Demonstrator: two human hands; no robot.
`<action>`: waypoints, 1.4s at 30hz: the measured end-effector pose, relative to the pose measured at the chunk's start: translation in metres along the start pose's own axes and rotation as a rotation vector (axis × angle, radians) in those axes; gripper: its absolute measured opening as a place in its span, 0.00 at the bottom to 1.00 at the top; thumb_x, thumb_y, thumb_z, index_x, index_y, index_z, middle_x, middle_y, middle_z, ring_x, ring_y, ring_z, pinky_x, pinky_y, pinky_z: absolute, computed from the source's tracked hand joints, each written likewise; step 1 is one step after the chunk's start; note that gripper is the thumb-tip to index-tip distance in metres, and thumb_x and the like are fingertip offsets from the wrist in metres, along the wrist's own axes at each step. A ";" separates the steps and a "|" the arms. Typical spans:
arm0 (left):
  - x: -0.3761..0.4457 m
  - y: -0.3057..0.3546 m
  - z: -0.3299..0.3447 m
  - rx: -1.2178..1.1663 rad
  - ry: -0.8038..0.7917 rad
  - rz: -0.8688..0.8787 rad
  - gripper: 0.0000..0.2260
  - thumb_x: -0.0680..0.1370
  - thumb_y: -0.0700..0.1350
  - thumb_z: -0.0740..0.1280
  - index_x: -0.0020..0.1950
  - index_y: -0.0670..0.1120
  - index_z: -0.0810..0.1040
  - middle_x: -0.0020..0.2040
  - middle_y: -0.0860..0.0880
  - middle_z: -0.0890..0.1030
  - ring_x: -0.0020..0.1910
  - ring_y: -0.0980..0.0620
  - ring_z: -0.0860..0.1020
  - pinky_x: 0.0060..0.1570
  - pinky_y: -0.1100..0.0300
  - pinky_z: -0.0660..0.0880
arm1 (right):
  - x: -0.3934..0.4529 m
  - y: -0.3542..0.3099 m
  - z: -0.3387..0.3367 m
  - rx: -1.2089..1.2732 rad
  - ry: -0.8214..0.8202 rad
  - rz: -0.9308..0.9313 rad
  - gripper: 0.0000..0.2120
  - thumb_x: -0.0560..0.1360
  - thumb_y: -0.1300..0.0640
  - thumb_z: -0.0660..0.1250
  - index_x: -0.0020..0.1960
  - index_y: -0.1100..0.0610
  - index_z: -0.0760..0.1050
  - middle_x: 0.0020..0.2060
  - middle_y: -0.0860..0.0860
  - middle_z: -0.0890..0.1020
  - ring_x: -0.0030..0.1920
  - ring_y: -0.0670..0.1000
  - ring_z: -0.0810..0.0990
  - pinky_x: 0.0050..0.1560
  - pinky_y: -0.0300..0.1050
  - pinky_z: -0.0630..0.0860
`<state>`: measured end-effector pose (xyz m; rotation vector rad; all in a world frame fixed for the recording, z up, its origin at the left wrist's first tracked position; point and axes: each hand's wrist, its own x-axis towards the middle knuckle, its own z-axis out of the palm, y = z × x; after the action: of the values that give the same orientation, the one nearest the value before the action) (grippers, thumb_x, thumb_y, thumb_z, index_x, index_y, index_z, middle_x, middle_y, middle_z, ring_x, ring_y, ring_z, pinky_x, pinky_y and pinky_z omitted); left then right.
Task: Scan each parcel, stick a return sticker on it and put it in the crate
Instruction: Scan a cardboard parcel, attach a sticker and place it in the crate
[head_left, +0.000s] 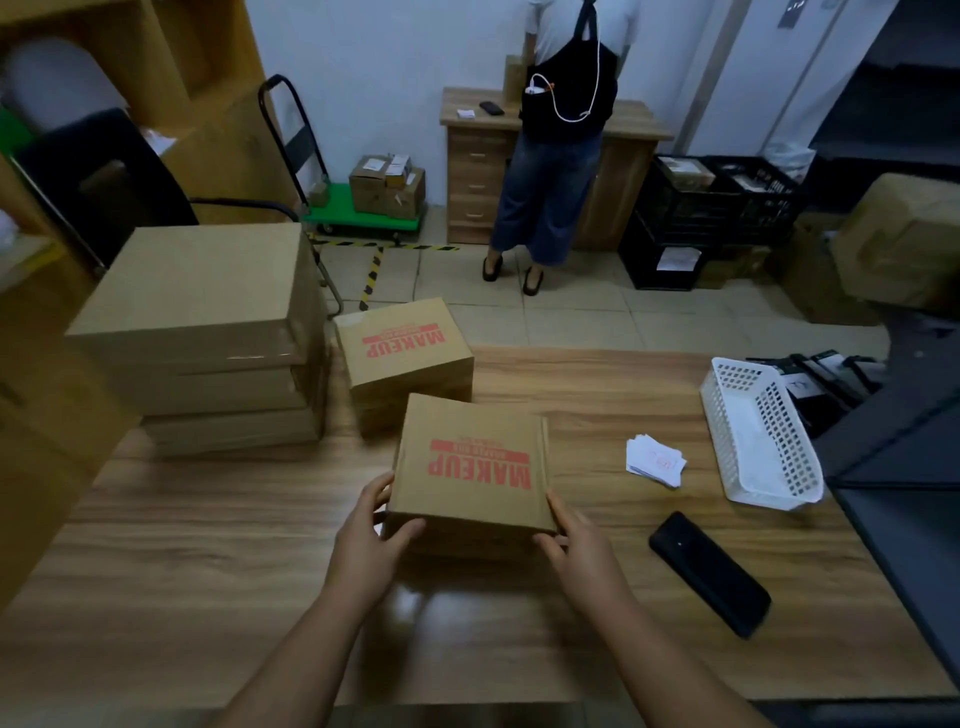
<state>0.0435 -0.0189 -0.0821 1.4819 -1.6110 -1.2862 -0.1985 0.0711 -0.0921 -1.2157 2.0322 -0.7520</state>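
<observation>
Both hands are gripping one cardboard parcel (470, 467) w/ red MAKEUP print, sitting on the wooden table (218, 545) right in front of the person. Left hand (370, 538) is curling round its near-left corner, thumb on the front face; right hand (582, 538) is clasping the near-right corner the same way. Just beyond the hands, a second MAKEUP parcel (402, 345) is sitting on the table, touching or nearly touching the held one. Farther out to the left hand's side, a stack of plain brown boxes (202, 332) is standing. To the right hand's side: a black phone (709, 571) lying flat, stickers (655, 460) in a small pile beyond it, then a white perforated basket (763, 441), tilted; contents – can't tell.
</observation>
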 end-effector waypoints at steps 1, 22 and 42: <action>0.001 0.006 0.002 0.046 0.038 0.053 0.31 0.71 0.40 0.76 0.68 0.58 0.68 0.64 0.51 0.77 0.58 0.55 0.75 0.55 0.60 0.73 | 0.002 0.002 -0.005 0.030 -0.016 0.022 0.30 0.77 0.62 0.68 0.76 0.51 0.64 0.63 0.47 0.75 0.56 0.44 0.78 0.55 0.33 0.70; 0.014 0.071 0.067 0.126 0.151 0.135 0.45 0.62 0.49 0.83 0.74 0.52 0.64 0.65 0.56 0.69 0.59 0.60 0.74 0.55 0.65 0.73 | 0.044 -0.016 -0.060 0.382 -0.137 -0.083 0.24 0.78 0.55 0.68 0.70 0.42 0.64 0.58 0.38 0.75 0.53 0.35 0.75 0.48 0.26 0.73; 0.008 0.045 0.096 0.610 -0.013 -0.042 0.36 0.72 0.70 0.63 0.77 0.62 0.57 0.79 0.52 0.53 0.76 0.47 0.55 0.73 0.47 0.59 | 0.054 0.028 -0.086 -0.005 -0.032 -0.019 0.35 0.74 0.29 0.54 0.74 0.49 0.67 0.73 0.48 0.66 0.73 0.51 0.62 0.72 0.53 0.61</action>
<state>-0.0620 -0.0065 -0.0768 1.8607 -2.1065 -0.8541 -0.2988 0.0467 -0.0712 -1.2436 2.0004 -0.7319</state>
